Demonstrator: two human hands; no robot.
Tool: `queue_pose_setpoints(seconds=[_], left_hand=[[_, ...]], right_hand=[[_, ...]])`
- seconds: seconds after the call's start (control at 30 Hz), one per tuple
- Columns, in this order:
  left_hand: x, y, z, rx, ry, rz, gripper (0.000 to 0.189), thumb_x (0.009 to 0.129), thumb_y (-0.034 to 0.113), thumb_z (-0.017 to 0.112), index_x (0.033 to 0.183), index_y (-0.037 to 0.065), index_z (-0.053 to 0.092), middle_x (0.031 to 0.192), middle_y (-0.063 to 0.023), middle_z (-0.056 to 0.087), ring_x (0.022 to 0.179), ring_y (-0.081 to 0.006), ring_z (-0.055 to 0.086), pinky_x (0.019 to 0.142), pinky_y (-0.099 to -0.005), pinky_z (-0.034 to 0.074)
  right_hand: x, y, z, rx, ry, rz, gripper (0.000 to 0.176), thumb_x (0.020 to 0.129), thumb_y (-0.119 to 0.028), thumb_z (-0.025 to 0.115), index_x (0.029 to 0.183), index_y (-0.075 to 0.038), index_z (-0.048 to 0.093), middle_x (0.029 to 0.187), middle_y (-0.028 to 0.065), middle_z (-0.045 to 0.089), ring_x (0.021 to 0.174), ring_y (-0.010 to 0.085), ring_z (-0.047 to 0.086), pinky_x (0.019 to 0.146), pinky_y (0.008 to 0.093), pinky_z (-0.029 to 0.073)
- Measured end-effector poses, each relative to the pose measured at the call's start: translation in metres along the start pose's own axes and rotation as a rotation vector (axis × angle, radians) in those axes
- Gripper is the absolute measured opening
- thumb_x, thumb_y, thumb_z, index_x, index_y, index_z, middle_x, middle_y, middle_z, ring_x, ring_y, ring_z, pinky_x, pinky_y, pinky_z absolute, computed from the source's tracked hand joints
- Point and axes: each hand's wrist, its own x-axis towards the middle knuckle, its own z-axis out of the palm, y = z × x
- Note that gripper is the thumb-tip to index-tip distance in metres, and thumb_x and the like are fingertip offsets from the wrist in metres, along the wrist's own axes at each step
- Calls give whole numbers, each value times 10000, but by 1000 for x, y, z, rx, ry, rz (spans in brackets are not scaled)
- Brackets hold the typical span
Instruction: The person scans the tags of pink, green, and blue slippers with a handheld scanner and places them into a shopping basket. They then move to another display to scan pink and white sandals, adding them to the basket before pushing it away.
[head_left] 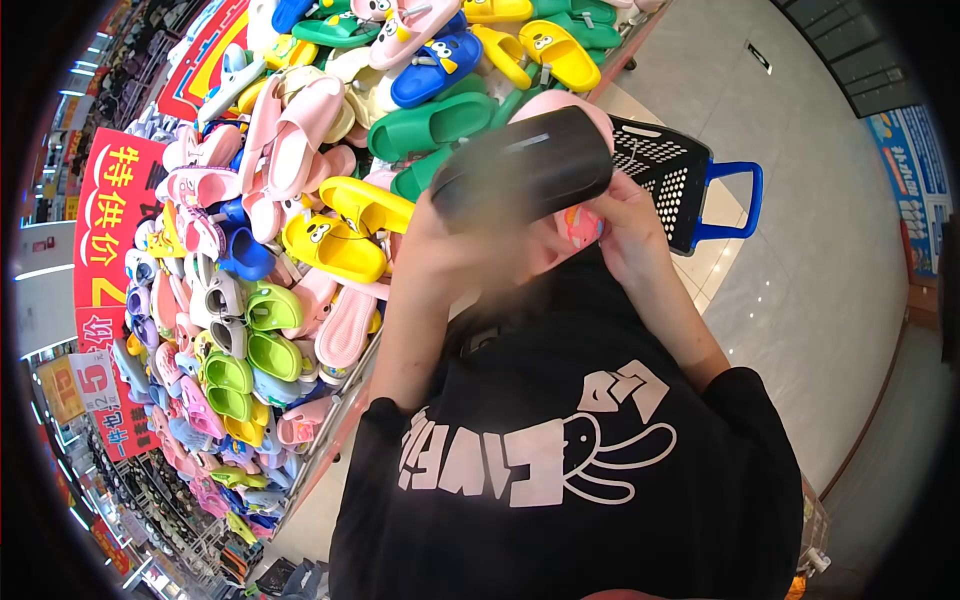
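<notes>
The right hand (632, 228), fingers closed, pinched a pink item (580, 228) above the black shirt (700, 450); the left hand (435, 250) (blurred, so I couldn't tell its grip) was at the dark oblong object (560, 155) — a loose hold might have dropped it.

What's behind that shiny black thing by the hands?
Something pink peeks out above and below the black thing, with a colorful patch by the right hand. The black thing covers the middle, so I can't tell its whole shape.
</notes>
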Motion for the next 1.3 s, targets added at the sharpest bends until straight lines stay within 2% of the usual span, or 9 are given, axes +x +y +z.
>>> queue_pose_setpoints(seconds=[0.07, 0.23, 0.3, 0.33, 0.47, 0.77, 1.0, 1.2, 1.3], left_hand=[[-8, -17, -19, -200, -18, 128, 752, 692, 45, 737, 1349, -75, 391, 1031, -255, 633, 624, -347, 651, 493, -391, 541], [-39, -5, 2, -105, 83, 163, 722, 705, 93, 747, 1309, -114, 410, 980, -275, 639, 577, -314, 649, 480, -305, 517], [-54, -3, -6, 37, 131, -45, 596, 671, 3, 727, 1228, -67, 527, 898, -160, 682, 666, -214, 660, 592, -295, 524], [-57, -4, -5, 157, 122, -51, 397, 741, 9, 687, 1117, -73, 589, 824, -145, 683, 638, -182, 647, 578, -274, 513], [-50, -11, 16, 233, 182, -169, 234, 826, 17, 639, 1046, -55, 614, 851, -126, 683, 604, -136, 627, 568, -247, 500], [14, -38, 61, 223, 209, -162, 205, 894, 76, 596, 1074, -21, 575, 766, -85, 623, 641, -147, 587, 584, -258, 451], [38, -42, 100, 612, 153, -169, 277, 870, 20, 600, 1142, -16, 563, 823, -32, 632, 669, -77, 571, 570, -219, 439], [40, -51, 105, 507, 172, -80, 334, 867, 12, 595, 1197, -12, 557, 890, -18, 633, 709, -67, 570, 579, -207, 429], [39, -62, 98, 717, 106, 93, 341, 866, 10, 589, 1206, -11, 560, 925, -27, 639, 737, -75, 577, 614, -222, 444]], right_hand=[[3, 7, -5, -7, 16, -2, 323, 892, -55, 655, 1189, 44, 577, 1081, 99, 667, 968, 143, 641, 854, 276, 502], [10, 19, -24, 16, 99, 46, 321, 879, -103, 691, 1154, 31, 591, 1077, 90, 664, 984, 138, 630, 856, 282, 491], [8, 19, -31, 47, 113, 28, 314, 881, -107, 692, 1147, 27, 594, 1080, 90, 665, 988, 136, 629, 853, 279, 492], [7, 18, -35, 46, 131, 30, 319, 881, -110, 694, 1152, 26, 594, 1088, 93, 665, 994, 138, 629, 857, 280, 492], [0, 10, -41, 36, 169, -16, 353, 879, -122, 701, 1181, 22, 589, 1102, 94, 664, 1003, 141, 631, 871, 286, 493], [-6, -6, -59, 73, 253, -71, 367, 895, -139, 684, 1207, 23, 578, 1075, 90, 665, 968, 144, 647, 843, 276, 511], [-8, -21, -67, 164, 275, -124, 343, 909, -132, 665, 1201, 27, 580, 1019, 63, 662, 929, 125, 641, 798, 265, 513], [-9, -26, -61, 204, 258, -138, 319, 930, -96, 620, 1227, 6, 569, 1065, 77, 653, 960, 131, 634, 817, 276, 511], [-1, -28, -58, 204, 219, -178, 338, 926, -108, 624, 1239, 3, 562, 1116, 79, 639, 1005, 134, 618, 836, 279, 502]])
